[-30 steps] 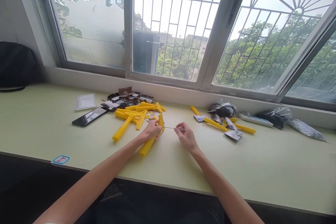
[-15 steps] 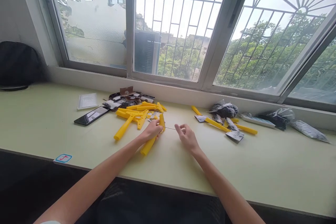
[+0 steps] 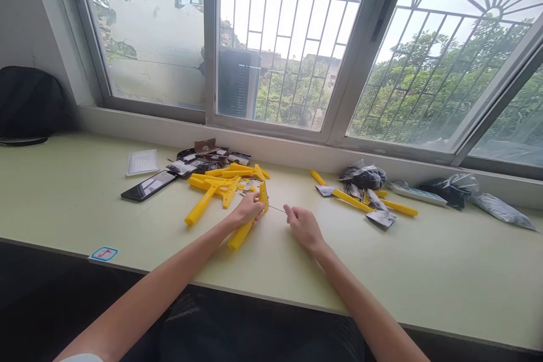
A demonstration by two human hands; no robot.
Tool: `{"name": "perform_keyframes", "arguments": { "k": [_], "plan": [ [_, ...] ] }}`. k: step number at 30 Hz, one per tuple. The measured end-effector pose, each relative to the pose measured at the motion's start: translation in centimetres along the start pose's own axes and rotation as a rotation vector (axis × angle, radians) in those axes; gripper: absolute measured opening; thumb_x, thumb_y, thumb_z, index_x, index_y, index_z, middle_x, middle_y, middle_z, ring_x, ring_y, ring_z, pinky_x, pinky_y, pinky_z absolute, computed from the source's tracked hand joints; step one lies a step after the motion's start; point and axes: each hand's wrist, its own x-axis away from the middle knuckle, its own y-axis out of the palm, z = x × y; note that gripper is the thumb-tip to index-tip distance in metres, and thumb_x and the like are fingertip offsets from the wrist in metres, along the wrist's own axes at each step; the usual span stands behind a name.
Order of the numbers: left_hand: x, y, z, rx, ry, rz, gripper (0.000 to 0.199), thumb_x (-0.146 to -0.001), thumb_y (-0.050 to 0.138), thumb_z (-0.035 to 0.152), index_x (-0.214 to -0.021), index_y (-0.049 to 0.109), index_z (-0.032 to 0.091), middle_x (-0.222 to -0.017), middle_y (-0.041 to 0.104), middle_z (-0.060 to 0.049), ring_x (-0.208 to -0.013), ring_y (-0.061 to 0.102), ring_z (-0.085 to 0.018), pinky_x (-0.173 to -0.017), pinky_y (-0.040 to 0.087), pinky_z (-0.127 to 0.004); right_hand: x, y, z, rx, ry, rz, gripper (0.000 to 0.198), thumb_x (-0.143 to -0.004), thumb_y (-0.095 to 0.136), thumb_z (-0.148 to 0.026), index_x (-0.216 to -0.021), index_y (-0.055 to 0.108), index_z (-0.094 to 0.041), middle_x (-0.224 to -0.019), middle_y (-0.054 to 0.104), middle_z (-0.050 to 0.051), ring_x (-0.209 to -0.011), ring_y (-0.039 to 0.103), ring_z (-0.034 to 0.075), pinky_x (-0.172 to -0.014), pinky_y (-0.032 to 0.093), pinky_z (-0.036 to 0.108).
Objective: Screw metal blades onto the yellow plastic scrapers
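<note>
My left hand (image 3: pixel 247 209) is wrapped round a yellow plastic scraper (image 3: pixel 240 237), its handle slanting down toward the table's front edge and its flat head upright. My right hand (image 3: pixel 304 227) is closed, with thumb and fingers round what looks like a screwdriver (image 3: pixel 276 208). Only the thin metal shaft shows; its handle is hidden in the fist. The shaft's far end meets the scraper's head beside my left fingers. Just left of my left hand lie several more yellow scrapers (image 3: pixel 203 206) in a loose pile.
Behind the pile are dark packets (image 3: pixel 206 157); a black phone (image 3: pixel 148 185) and a clear flat case (image 3: pixel 142 162) lie left. At the right are yellow handles (image 3: pixel 352 200), silvery packets (image 3: pixel 380 218) and bagged black items (image 3: pixel 363 174). The pale green table (image 3: pixel 424 271) meets a window wall.
The fingers of my right hand have curled in from a looser, raised pose and closed round the screwdriver. My left hand and the scraper have hardly moved.
</note>
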Motion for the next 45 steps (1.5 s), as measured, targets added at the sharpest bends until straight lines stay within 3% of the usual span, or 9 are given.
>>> {"name": "perform_keyframes", "arguments": {
  "k": [7, 12, 19, 22, 26, 32, 34, 40, 45],
  "plan": [
    [-0.1, 0.1, 0.1, -0.013, -0.035, 0.024, 0.015, -0.075, 0.055, 0.017, -0.087, 0.046, 0.02, -0.063, 0.052, 0.003, -0.045, 0.05, -0.012, -0.041, 0.042, -0.022, -0.1, 0.0, 0.0, -0.132, -0.108, 0.09, 0.034, -0.09, 0.058, -0.056, -0.092, 0.059, -0.022, -0.084, 0.068, 0.005, -0.07, 0.06, 0.02, -0.064, 0.042, 0.029],
    [0.5, 0.3, 0.9, 0.015, -0.025, -0.007, 0.013, -0.076, 0.054, 0.016, -0.085, 0.047, 0.02, -0.06, 0.049, 0.004, -0.043, 0.047, -0.011, -0.041, 0.042, -0.021, 0.0, 0.0, 0.1, 0.077, 0.06, 0.049, 0.052, -0.099, 0.037, -0.058, -0.063, 0.051, -0.023, -0.062, 0.061, 0.004, -0.057, 0.053, 0.019, -0.057, 0.033, 0.03],
    [0.6, 0.5, 1.5, 0.041, -0.075, 0.008, 0.019, -0.072, 0.056, 0.012, -0.088, 0.05, 0.019, -0.064, 0.051, 0.004, -0.044, 0.047, -0.01, -0.039, 0.042, -0.021, -0.6, 0.1, -0.1, -0.183, -0.173, 0.177, 0.036, -0.091, 0.056, -0.057, -0.089, 0.063, -0.021, -0.093, 0.067, 0.008, -0.08, 0.062, 0.021, -0.069, 0.046, 0.03],
    [0.6, 0.5, 1.5, 0.036, -0.072, 0.02, 0.016, -0.073, 0.056, 0.013, -0.085, 0.049, 0.019, -0.065, 0.052, 0.003, -0.044, 0.048, -0.01, -0.038, 0.043, -0.021, -0.4, 0.2, 0.0, -0.154, -0.083, 0.158, 0.043, -0.092, 0.053, -0.063, -0.093, 0.063, -0.021, -0.078, 0.065, 0.005, -0.065, 0.058, 0.019, -0.063, 0.043, 0.03],
    [0.6, 0.6, 1.6, 0.025, -0.087, 0.03, 0.014, -0.073, 0.056, 0.013, -0.081, 0.046, 0.02, -0.064, 0.051, 0.003, -0.045, 0.048, -0.01, -0.038, 0.043, -0.021, -0.1, 0.2, 0.3, -0.05, -0.037, 0.08, 0.054, -0.099, 0.038, -0.063, -0.072, 0.059, -0.022, -0.06, 0.059, 0.002, -0.054, 0.05, 0.018, -0.058, 0.037, 0.03],
    [0.3, 0.6, 1.2, 0.043, -0.067, 0.011, 0.011, -0.074, 0.056, 0.014, -0.079, 0.048, 0.019, -0.062, 0.051, 0.003, -0.045, 0.048, -0.011, -0.038, 0.041, -0.021, -0.3, 0.2, -0.6, -0.22, -0.22, 0.214, 0.048, -0.094, 0.05, -0.063, -0.101, 0.069, -0.02, -0.094, 0.07, 0.009, -0.074, 0.063, 0.019, -0.07, 0.048, 0.03],
    [0.1, 0.7, 1.0, 0.053, -0.071, -0.002, 0.011, -0.075, 0.056, 0.014, -0.078, 0.047, 0.02, -0.058, 0.05, 0.003, -0.043, 0.046, -0.011, -0.038, 0.041, -0.022, -0.3, 0.2, -0.7, -0.19, -0.163, 0.213, 0.052, -0.095, 0.047, -0.066, -0.108, 0.066, -0.019, -0.086, 0.07, 0.008, -0.067, 0.06, 0.019, -0.067, 0.046, 0.031],
    [0.0, 0.6, 0.8, 0.047, -0.084, 0.021, 0.012, -0.075, 0.057, 0.014, -0.078, 0.047, 0.019, -0.06, 0.05, 0.003, -0.044, 0.046, -0.01, -0.038, 0.04, -0.022, -0.2, -0.1, -0.2, -0.153, -0.004, 0.127, 0.046, -0.098, 0.04, -0.06, -0.077, 0.056, -0.022, -0.078, 0.07, 0.009, -0.055, 0.052, 0.018, -0.056, 0.037, 0.03],
    [0.1, 0.4, 0.8, 0.035, -0.097, 0.037, 0.013, -0.075, 0.057, 0.015, -0.08, 0.047, 0.019, -0.063, 0.052, 0.003, -0.044, 0.047, -0.01, -0.039, 0.042, -0.022, -0.2, -0.4, -0.7, -0.217, -0.001, 0.096, 0.031, -0.093, 0.049, -0.046, -0.109, 0.058, -0.022, -0.077, 0.066, 0.001, -0.058, 0.055, 0.018, -0.058, 0.04, 0.028]
  ]
}}
